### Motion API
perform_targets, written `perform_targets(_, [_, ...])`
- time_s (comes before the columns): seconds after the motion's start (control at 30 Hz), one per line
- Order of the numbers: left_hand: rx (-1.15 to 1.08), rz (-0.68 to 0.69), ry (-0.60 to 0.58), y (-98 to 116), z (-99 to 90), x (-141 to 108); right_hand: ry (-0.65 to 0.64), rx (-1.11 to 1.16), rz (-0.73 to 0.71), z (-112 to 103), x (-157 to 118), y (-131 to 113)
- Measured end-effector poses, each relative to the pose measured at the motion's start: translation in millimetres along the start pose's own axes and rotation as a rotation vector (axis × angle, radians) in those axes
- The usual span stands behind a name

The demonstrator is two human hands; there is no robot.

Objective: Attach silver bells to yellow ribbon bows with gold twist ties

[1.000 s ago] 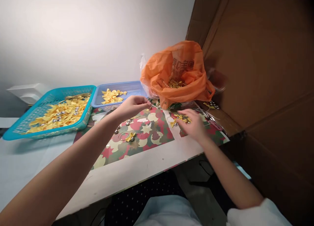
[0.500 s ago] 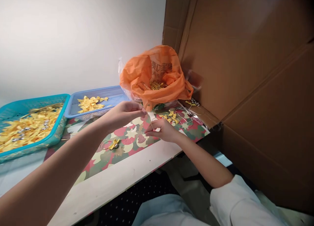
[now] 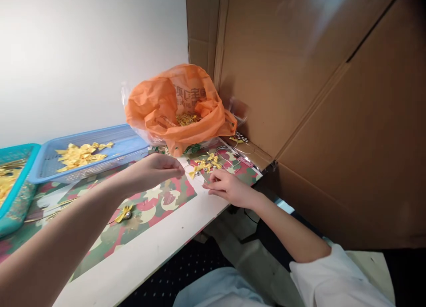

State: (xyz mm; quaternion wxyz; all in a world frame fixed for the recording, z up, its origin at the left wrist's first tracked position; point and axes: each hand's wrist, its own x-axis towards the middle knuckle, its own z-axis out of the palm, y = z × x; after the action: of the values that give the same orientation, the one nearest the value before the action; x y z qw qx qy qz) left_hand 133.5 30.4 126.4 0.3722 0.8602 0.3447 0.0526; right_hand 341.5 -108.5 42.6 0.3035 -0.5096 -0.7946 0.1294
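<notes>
My left hand [image 3: 163, 168] is closed in a pinch over the patterned table cover [image 3: 146, 209], a thin loop at its fingertips. From that side hangs a small yellow bow with a silver bell [image 3: 194, 172]. Just to the right, my right hand [image 3: 226, 186] has its thumb and fingers parted, with nothing visible between them. Several yellow bows with bells [image 3: 211, 161] and thin cords lie behind my hands. Another yellow bow with a bell [image 3: 124, 214] lies on the cover, nearer the table's front edge.
An orange plastic bag [image 3: 156, 103] holding gold pieces stands at the back. On the left are a blue basket [image 3: 129, 158] of yellow bows and a teal basket [image 3: 28, 183]. Gold strips [image 3: 60, 208] lie beside them. Cardboard [image 3: 282, 76] walls the right side.
The view has shifted right, so things appear further left. My hands have moved apart, and my right fingers have opened. A bow with a bell now shows by my left fingertips.
</notes>
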Motion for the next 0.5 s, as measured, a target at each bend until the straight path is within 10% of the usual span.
perform_targets(0.2, [0.05,-0.037,-0.323,13,26.5,1,0.023,0.069,0.216,-18,-35,10])
perform_targets(0.5, [-0.174,-0.053,-0.374,24,82.2,4,0.375,0.097,0.399,-29,-80,18])
